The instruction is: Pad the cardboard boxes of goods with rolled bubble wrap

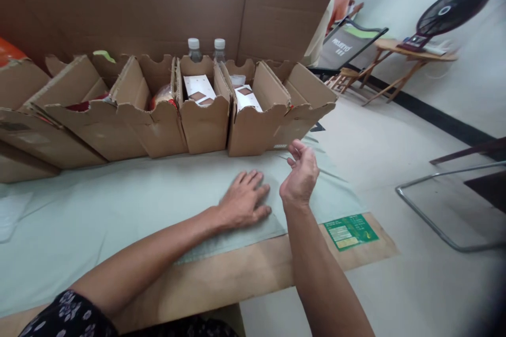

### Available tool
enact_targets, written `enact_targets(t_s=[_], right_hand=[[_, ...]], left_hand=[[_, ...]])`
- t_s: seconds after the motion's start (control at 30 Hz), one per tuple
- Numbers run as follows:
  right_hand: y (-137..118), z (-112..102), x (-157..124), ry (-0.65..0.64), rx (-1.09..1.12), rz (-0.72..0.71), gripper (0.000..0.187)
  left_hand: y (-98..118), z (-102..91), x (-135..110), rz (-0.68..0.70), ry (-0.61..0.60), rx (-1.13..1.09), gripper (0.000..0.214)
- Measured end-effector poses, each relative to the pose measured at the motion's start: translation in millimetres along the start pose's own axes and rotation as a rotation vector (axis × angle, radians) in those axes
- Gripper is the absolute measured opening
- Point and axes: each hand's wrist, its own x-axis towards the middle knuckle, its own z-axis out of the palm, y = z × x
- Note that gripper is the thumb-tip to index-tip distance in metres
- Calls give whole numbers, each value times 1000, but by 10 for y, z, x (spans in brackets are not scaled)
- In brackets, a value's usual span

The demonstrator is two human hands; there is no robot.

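Note:
My left hand [245, 199] lies flat, fingers spread, on a stack of pale green sheets [118, 210] that covers the table top. My right hand [301, 171] hovers just right of it, a little above the sheets, fingers loosely curled with nothing in them. Beyond both hands stands a row of open cardboard boxes [205, 121]. White packets with brown squares [200, 89] stand in the two boxes nearest my hands.
Two clear bottles with white caps [194, 50] stand behind the boxes, against a tall cardboard wall. A green label [351, 230] sticks to the table's right corner. To the right are a metal chair frame [435, 205], a folding chair, a small wooden table with a black fan [450, 10], and a person.

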Motion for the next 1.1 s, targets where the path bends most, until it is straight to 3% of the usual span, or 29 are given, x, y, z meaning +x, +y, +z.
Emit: enact_targets(t_s=[0.17,0.33,0.43,0.53,0.63,0.73,0.8,0.9,1.0,1.1], right_hand=[[59,38,-127,-133,-66,-170,28],[-150,231,-437,-481,-128,-293,29],[-474,614,-524,-703,-229,-375,52],[-764,1135,-415,-784,-486,-512,65],[-897,1552,-264,-766,-829,-577,48],[-963,1621,-311,-726,-1030,-594,26],[-1040,1423,-495,-709,-1028,-634,21],[-1220,804,-902,-714,-902,-691,16],[-1394,-55,-1217,-810,-792,-662,15],[-1445,-937,-1261,-828,-779,-641,23]], left_hand=[[245,47,-834,153,-77,90,62],[365,-140,-1588,154,-134,-33,62],[366,-232,-1747,68,-123,-146,56],[338,-204,-1756,6,-15,-283,60],[313,-112,-1753,30,84,-349,56],[304,-65,-1794,71,320,-374,46],[300,-76,-1840,34,560,-366,50],[280,-124,-1916,-111,829,-335,62],[235,-167,-1981,-211,953,-307,69],[188,-214,-2012,-242,991,-329,75]])
